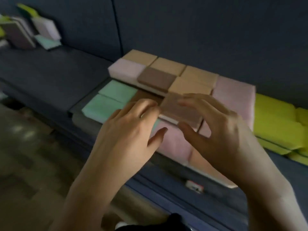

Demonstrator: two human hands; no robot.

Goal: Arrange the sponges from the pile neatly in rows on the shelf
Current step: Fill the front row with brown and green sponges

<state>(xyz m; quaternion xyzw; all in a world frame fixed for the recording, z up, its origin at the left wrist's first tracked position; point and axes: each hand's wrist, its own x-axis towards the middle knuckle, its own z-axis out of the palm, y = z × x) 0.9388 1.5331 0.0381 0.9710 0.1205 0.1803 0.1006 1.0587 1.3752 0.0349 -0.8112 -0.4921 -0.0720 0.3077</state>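
Note:
A brown-topped sponge lies on top of the arranged block of sponges on the dark shelf. My right hand grips it, thumb at its near edge and fingers over its far edge. My left hand rests beside it with straight fingers touching its left side. Around it sit tan sponges, pink sponges, mint green sponges and another brown-topped sponge, all in rows. The image is blurred.
A loose pile of sponges leans against the back wall at the far left of the shelf. Yellow-green sponges lie stacked to the right of the block. Below the shelf edge is a tiled floor.

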